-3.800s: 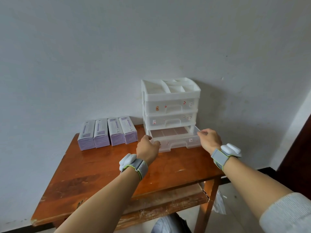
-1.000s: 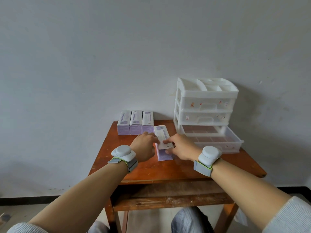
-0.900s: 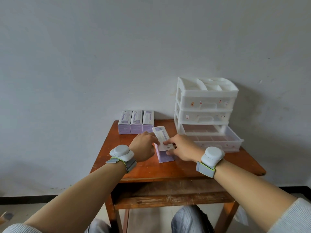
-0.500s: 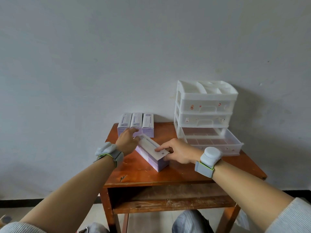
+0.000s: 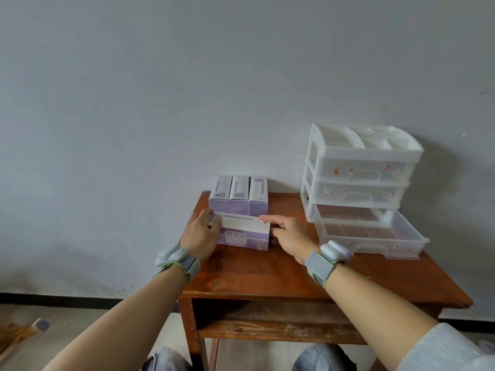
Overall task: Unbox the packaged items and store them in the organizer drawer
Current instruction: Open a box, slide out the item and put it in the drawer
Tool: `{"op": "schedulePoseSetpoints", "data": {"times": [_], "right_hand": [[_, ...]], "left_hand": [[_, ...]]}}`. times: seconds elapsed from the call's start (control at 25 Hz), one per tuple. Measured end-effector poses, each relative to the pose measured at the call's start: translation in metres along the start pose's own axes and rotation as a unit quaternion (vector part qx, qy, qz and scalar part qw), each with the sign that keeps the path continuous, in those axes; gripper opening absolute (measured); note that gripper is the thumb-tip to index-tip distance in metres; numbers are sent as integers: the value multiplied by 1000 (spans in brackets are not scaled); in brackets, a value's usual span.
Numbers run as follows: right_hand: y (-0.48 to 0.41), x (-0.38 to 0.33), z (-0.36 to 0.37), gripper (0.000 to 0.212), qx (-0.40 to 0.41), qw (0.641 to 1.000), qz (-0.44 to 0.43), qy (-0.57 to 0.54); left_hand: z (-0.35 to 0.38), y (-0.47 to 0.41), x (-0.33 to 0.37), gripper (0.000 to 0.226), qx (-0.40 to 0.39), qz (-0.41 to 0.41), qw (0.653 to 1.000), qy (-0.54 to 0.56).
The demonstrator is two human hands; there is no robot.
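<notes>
My left hand (image 5: 199, 234) and right hand (image 5: 290, 234) grip opposite ends of the purple box (image 5: 244, 232), lying on the table (image 5: 267, 271) before three other boxes (image 5: 238, 196). The bottom drawer (image 5: 371, 232) stands open to its right.

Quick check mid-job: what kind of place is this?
Probably a plain domestic or storage room: a worn wooden table against a bare white wall, a plastic drawer organizer on it, a dark skirting strip below.

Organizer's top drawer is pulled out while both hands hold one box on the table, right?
No. The head view shows the bottom drawer pulled out, not the top. The left hand and right hand do hold one box on the table.
</notes>
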State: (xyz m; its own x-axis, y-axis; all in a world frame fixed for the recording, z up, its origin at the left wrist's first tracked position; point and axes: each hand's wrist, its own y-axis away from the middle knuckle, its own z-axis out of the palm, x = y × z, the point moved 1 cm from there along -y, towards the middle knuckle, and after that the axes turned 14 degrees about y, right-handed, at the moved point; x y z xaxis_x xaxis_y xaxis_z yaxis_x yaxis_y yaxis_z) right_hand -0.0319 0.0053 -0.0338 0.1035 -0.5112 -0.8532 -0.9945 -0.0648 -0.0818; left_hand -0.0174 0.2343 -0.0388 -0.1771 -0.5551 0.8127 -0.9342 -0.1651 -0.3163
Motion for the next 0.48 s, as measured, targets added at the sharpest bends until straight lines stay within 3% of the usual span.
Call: {"op": "schedulePoseSetpoints", "data": {"times": [0.12, 0.24, 0.48], "right_hand": [[0, 12, 4, 50, 21, 997, 17, -65], [-1, 19, 4, 35, 55, 992, 25, -112], [4, 21, 7, 21, 97, 989, 0, -113]], "left_hand": [[10, 7, -7, 38, 23, 1, 1000, 12], [15, 9, -13, 38, 42, 9, 999, 16], [18, 6, -18, 38, 56, 31, 998, 8]]}}
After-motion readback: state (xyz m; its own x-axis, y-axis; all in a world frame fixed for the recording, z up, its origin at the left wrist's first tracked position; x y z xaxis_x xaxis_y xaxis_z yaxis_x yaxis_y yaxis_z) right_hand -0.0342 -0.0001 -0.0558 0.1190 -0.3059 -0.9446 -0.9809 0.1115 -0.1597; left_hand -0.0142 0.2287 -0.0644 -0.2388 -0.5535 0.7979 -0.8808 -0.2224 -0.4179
